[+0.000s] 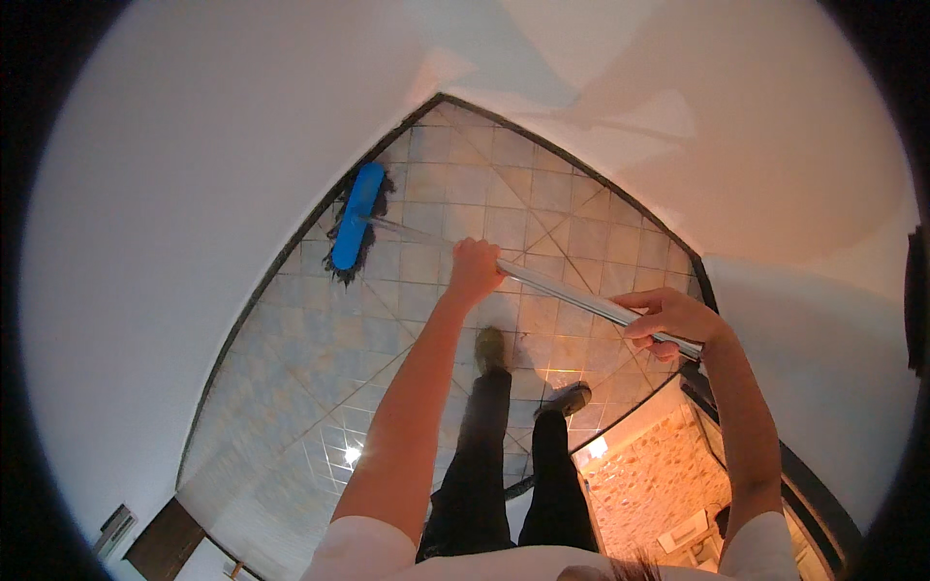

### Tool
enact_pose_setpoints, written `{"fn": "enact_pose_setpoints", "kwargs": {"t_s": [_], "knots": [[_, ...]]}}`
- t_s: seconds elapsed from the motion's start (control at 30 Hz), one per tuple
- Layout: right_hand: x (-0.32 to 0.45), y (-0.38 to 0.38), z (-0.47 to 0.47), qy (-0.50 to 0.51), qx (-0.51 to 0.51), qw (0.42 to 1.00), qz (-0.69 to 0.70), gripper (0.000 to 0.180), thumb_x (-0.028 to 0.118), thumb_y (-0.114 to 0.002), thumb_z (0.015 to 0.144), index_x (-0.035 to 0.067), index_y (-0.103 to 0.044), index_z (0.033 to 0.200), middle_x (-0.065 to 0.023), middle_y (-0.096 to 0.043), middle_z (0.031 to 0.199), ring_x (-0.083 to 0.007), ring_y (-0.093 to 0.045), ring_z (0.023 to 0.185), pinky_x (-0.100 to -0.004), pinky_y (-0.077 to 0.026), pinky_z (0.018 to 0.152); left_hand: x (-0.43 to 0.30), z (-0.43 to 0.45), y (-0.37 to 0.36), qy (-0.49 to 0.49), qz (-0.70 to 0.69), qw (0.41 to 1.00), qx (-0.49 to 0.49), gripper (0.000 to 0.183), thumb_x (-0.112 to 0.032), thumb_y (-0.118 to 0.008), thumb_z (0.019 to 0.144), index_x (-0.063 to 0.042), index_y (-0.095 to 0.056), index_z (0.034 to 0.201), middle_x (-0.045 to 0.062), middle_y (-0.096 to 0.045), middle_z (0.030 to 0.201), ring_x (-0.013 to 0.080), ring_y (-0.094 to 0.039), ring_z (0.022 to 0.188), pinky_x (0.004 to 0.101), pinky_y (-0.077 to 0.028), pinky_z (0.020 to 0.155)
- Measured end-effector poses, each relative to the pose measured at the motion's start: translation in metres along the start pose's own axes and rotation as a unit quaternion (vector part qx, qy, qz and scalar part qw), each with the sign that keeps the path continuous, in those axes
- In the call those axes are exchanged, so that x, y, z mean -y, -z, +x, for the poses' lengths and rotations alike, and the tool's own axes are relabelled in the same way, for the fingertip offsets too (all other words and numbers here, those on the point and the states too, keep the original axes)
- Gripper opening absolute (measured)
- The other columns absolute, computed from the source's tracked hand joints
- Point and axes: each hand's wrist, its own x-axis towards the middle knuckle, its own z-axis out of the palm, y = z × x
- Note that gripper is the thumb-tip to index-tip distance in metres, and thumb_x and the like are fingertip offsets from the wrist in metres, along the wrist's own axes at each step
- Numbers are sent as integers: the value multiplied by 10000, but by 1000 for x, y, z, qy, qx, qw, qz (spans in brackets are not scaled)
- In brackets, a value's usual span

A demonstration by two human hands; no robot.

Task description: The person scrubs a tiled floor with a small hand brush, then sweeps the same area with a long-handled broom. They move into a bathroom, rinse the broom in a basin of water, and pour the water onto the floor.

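Note:
A metal broom handle slants across the view from lower right to upper left. My left hand is wrapped around its middle. Near the upper end, my right hand grips the handle with the fingers loosely curled about it. At the far end is a blue broom head with dark bristles showing around its edges. It rests on the tiled floor, close along the left wall's dark baseboard.
White walls rise on both sides and meet in a far corner. A dark baseboard edges the floor. At lower right, a doorway opens onto a brightly lit pebble-patterned floor. A brown piece of furniture stands at lower left.

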Motion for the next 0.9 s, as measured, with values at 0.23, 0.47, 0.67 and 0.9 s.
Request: {"fn": "enact_pose_setpoints", "kwargs": {"t_s": [0.23,0.47,0.67,0.9], "knots": [[-80,36,-38,31,-57,987,144,559,-25,-562,819,-3,-419,1360,-38,-478,633,-69,-356,390,-228,-269,343,-70,50,-32,-83,21,993,81,259,-248,-751,649,-89,-657,831,94,-598,845,320,-545,897,454,-376,911],[-190,28,-94,58,-104,947,298,580,-50,-532,795,-2,-410,1359,-7,-437,565,-59,-368,362,-209,-280,328,-161,35,-79,-200,86,962,166,245,-302,-726,680,-89,-691,795,89,-623,829,296,-556,907,437,-375,893],[-287,8,-172,13,-167,906,389,633,-88,-512,739,-24,-409,1361,-4,-421,522,-62,-331,350,-214,-265,336,-262,-23,-128,-265,45,933,242,200,-235,-706,620,-100,-684,767,83,-611,823,279,-540,931,429,-355,932],[-381,20,-261,19,-217,855,472,608,-92,-505,768,-24,-406,1363,-11,-440,522,-50,-331,347,-209,-247,323,-384,-70,-203,-345,-19,904,252,176,-229,-692,619,-106,-683,745,79,-616,821,274,-540,938,432,-344,943]]}}
